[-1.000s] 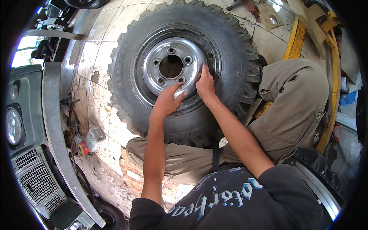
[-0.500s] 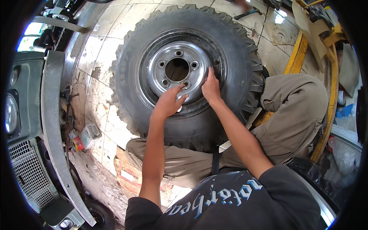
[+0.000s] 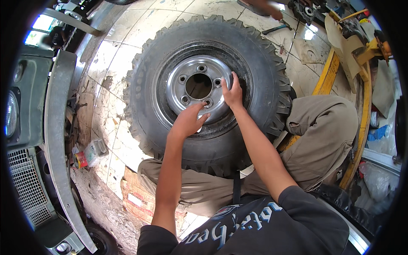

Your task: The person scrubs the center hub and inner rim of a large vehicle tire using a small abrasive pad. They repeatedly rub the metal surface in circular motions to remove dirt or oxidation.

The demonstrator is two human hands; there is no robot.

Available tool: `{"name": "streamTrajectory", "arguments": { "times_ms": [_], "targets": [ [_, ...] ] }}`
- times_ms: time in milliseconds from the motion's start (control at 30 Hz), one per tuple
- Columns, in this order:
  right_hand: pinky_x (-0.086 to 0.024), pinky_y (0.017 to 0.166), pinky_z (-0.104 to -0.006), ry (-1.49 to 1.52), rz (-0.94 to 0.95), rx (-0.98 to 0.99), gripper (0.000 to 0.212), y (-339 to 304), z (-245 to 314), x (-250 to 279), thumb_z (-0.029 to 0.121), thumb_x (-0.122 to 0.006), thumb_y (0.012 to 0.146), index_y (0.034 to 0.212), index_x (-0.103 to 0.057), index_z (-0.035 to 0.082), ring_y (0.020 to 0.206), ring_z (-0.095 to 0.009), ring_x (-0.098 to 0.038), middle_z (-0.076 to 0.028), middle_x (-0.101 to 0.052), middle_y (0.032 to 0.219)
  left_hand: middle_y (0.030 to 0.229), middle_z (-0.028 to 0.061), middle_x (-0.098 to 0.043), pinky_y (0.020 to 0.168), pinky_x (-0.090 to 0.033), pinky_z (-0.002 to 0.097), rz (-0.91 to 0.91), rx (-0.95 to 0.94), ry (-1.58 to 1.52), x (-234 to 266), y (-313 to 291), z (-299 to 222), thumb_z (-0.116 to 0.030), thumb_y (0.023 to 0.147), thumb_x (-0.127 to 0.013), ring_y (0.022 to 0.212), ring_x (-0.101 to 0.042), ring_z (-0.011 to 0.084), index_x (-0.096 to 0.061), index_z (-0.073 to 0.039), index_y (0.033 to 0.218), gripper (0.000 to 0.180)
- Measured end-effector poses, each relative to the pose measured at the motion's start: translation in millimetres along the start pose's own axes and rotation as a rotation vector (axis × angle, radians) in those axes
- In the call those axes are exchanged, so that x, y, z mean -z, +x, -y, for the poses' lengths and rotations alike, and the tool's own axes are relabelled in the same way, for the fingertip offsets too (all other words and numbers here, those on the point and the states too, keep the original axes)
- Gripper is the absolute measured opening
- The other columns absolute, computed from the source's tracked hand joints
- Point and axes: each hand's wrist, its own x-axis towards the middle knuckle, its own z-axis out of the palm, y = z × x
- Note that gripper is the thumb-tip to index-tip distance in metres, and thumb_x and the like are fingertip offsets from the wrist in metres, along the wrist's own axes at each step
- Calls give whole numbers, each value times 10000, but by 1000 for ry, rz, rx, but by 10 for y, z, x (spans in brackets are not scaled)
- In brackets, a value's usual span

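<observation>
A large black knobby tyre (image 3: 255, 55) on a silver steel rim (image 3: 180, 91) lies flat on the tiled floor, resting against my legs. The rim has a centre hole and several bolt holes. My left hand (image 3: 189, 121) rests on the rim's lower edge, fingers spread and reaching toward a bolt hole. My right hand (image 3: 232, 91) lies flat on the rim's right side, fingers pointing up. Neither hand holds anything.
A green vehicle front with headlight (image 3: 10, 114), grille and grey metal bumper (image 3: 55, 140) stands at the left. A small can and carton (image 3: 87, 155) lie on the floor beside it. A yellow metal frame (image 3: 327, 76), tools and another person's hand (image 3: 265, 6) are at the top right.
Both hands have slid a little over the rim; my left fingers now reach nearer the lower bolt hole. The view has shifted slightly, and the tyre stays in place.
</observation>
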Motion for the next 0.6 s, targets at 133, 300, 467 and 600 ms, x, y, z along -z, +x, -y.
{"name": "streamTrajectory", "arguments": {
  "times_ms": [133, 300, 467, 600],
  "targets": [
    [-360, 1162, -442, 20, -42, -27, 627, -88, -36, -35, 365, -547, 1007, 1456, -428, -56, 1385, -425, -458, -298, -479, 1475, 1193, 209, -693, 883, -553, 409, 28, 86, -59, 40, -76, 3, -263, 947, -693, 1090, -682, 348, -576, -21, 1359, 492],
    [-432, 1102, -424, 75, -145, 31, 443, 93, -172, -117, 253, -470, 1047, 1385, -551, -21, 1321, -378, -547, -238, -576, 1410, 1219, 220, -678, 907, -537, 420, 4, 95, -103, 85, 0, -31, -282, 952, -683, 1116, -664, 359, -574, -13, 1351, 493],
    [-450, 1077, -389, 80, -50, 41, 391, 338, -155, -33, 267, -510, 1043, 1346, -626, 49, 1284, -331, -591, -181, -635, 1361, 1244, 221, -667, 890, -552, 402, 35, 84, -82, 42, -64, 65, -279, 953, -690, 1091, -679, 353, -567, -19, 1363, 501],
    [-463, 1052, -353, 125, -89, -9, 366, 239, -246, -75, 230, -545, 1030, 1337, -635, 53, 1245, -278, -622, -176, -641, 1356, 1254, 219, -662, 929, -536, 397, 26, 81, -50, 115, -16, -14, -281, 953, -690, 1102, -671, 363, -572, -19, 1358, 496]
  ]
}}
